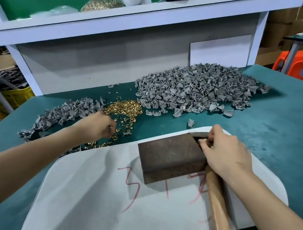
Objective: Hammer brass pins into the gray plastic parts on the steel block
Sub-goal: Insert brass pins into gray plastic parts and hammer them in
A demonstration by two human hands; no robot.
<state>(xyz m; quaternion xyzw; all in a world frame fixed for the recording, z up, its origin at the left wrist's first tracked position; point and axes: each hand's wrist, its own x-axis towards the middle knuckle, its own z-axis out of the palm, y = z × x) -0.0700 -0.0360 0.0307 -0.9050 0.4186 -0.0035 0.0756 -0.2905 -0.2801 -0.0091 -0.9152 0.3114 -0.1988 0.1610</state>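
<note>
Pins (123,109): left hand (103,125) is gripping a part (109,128) over them.
Right hand (226,154) is clamping the hammer (217,208) beside the block (170,154).

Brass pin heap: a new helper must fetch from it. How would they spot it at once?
On the green workbench, a large heap of gray plastic parts lies right, a smaller heap left. The brass pin heap lies between them, against the smaller one, beyond the left hand. It alone is shiny gold.
</note>
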